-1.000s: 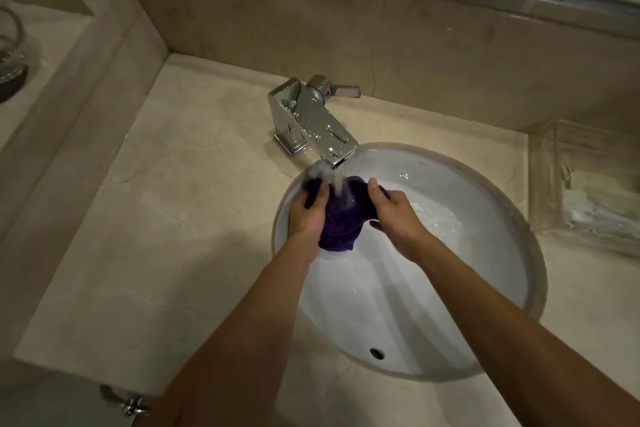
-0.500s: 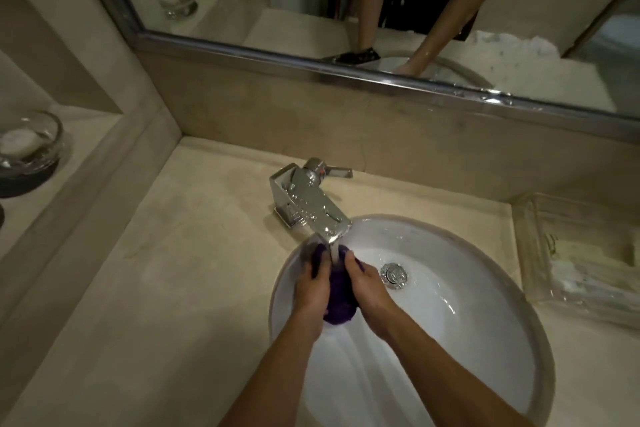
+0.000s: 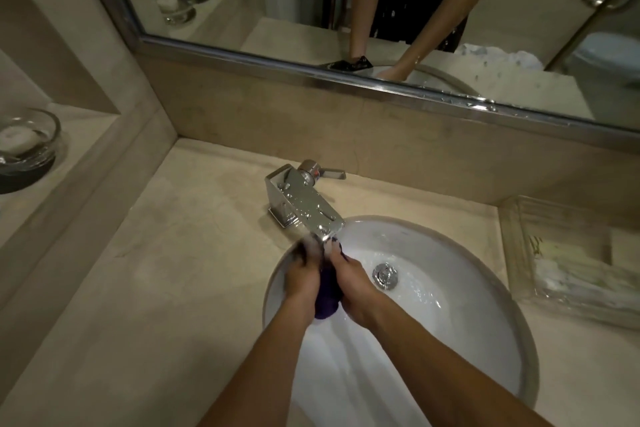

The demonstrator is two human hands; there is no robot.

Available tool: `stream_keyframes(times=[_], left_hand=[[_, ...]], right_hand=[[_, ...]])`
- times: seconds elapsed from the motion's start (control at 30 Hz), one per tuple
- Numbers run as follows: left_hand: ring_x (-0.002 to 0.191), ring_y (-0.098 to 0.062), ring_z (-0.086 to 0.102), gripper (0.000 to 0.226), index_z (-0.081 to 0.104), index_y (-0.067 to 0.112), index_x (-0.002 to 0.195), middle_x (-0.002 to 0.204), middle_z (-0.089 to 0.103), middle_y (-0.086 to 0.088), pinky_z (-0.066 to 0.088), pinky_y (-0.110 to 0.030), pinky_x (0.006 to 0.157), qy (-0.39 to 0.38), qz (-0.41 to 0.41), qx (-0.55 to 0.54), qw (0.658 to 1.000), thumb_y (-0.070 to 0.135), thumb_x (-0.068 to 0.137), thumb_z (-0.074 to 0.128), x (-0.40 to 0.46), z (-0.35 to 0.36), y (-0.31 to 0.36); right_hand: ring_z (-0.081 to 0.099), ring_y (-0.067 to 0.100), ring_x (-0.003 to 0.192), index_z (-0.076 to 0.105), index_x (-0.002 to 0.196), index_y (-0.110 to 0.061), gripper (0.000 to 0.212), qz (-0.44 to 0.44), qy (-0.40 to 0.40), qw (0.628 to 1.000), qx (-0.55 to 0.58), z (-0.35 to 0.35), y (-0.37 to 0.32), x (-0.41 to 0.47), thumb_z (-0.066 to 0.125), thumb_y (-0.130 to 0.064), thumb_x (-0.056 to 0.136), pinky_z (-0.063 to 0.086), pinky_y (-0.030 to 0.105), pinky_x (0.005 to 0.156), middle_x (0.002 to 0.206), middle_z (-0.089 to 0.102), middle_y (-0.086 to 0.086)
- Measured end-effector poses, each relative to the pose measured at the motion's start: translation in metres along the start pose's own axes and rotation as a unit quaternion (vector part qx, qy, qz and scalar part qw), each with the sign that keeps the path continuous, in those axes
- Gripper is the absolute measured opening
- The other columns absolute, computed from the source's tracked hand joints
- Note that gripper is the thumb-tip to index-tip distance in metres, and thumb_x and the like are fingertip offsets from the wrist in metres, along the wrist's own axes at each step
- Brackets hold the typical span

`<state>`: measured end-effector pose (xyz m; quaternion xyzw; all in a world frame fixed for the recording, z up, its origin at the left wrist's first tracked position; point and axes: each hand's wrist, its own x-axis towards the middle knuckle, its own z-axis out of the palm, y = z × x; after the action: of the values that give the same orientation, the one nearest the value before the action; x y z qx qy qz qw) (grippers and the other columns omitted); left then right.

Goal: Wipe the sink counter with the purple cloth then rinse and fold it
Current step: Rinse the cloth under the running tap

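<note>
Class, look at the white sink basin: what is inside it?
Inside the sink basin: both hands squeezing the purple cloth under the faucet, and the drain stopper. Most of the cloth is hidden.

Glossy chrome faucet (image 3: 304, 204) – wet purple cloth (image 3: 327, 298), matt stone counter (image 3: 173, 288)

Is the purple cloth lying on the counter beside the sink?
No, both hands, left and right, grip the purple cloth over the sink basin, under the faucet.

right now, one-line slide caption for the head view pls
Both hands, left hand and right hand, squeeze the purple cloth under the faucet.
</note>
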<state>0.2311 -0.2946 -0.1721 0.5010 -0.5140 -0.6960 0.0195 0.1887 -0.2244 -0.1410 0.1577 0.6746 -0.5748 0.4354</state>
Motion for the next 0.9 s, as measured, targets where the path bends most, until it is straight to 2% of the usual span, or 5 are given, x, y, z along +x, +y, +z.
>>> stream_keyframes(times=[0.27, 0.43, 0.63, 0.8, 0.9], left_hand=[[0.092, -0.025, 0.071, 0.032, 0.067, 0.027, 0.104, 0.1, 0.075, -0.006, 0.058, -0.042, 0.086, -0.035, 0.006, 0.027, 0.999, 0.055, 0.096, 0.055, -0.006, 0.004, 0.0], [0.09, -0.03, 0.073, 0.035, 0.07, 0.021, 0.105, 0.099, 0.076, -0.012, 0.059, -0.046, 0.087, -0.003, -0.015, -0.034, 0.999, 0.049, 0.1, 0.049, -0.002, -0.001, 0.006], [0.091, -0.031, 0.072, 0.049, 0.074, 0.021, 0.092, 0.094, 0.077, -0.01, 0.056, -0.052, 0.093, -0.015, -0.059, -0.04, 0.997, 0.067, 0.086, 0.056, -0.007, -0.002, -0.009], [0.087, -0.028, 0.073, 0.051, 0.072, 0.018, 0.095, 0.09, 0.076, -0.009, 0.059, -0.041, 0.084, -0.025, -0.034, -0.006, 0.999, 0.065, 0.082, 0.06, -0.016, 0.004, -0.009], [0.084, -0.03, 0.072, 0.048, 0.07, 0.014, 0.097, 0.09, 0.074, -0.012, 0.059, -0.044, 0.085, -0.022, -0.038, -0.008, 0.999, 0.059, 0.087, 0.058, -0.003, 0.002, -0.001]], right_hand=[[0.069, 0.022, 0.079, 0.071, 0.112, -0.009, 0.042, -0.003, 0.012, 1.0, 0.024, -0.006, -0.003, 0.002, 0.053, -0.045, 0.103, 0.052, 0.027, 0.06, 0.096, 0.074, 0.012], [0.073, 0.023, 0.094, 0.072, 0.111, -0.012, 0.041, 0.02, -0.001, 0.998, 0.067, 0.009, 0.008, 0.0, 0.055, -0.047, 0.102, 0.056, 0.032, 0.075, 0.101, 0.078, 0.01], [0.073, 0.031, 0.1, 0.073, 0.11, -0.013, 0.052, 0.056, 0.01, 0.989, 0.137, 0.013, 0.025, 0.005, 0.067, -0.058, 0.087, 0.058, 0.041, 0.089, 0.105, 0.077, 0.014], [0.068, 0.027, 0.099, 0.067, 0.11, -0.006, 0.046, 0.08, -0.007, 0.975, 0.209, 0.006, 0.03, 0.01, 0.05, -0.049, 0.103, 0.056, 0.035, 0.085, 0.092, 0.07, 0.012], [0.07, 0.025, 0.1, 0.068, 0.118, -0.01, 0.044, 0.06, 0.013, 0.982, 0.178, 0.007, 0.03, 0.014, 0.051, -0.048, 0.103, 0.057, 0.037, 0.085, 0.105, 0.075, 0.01]])
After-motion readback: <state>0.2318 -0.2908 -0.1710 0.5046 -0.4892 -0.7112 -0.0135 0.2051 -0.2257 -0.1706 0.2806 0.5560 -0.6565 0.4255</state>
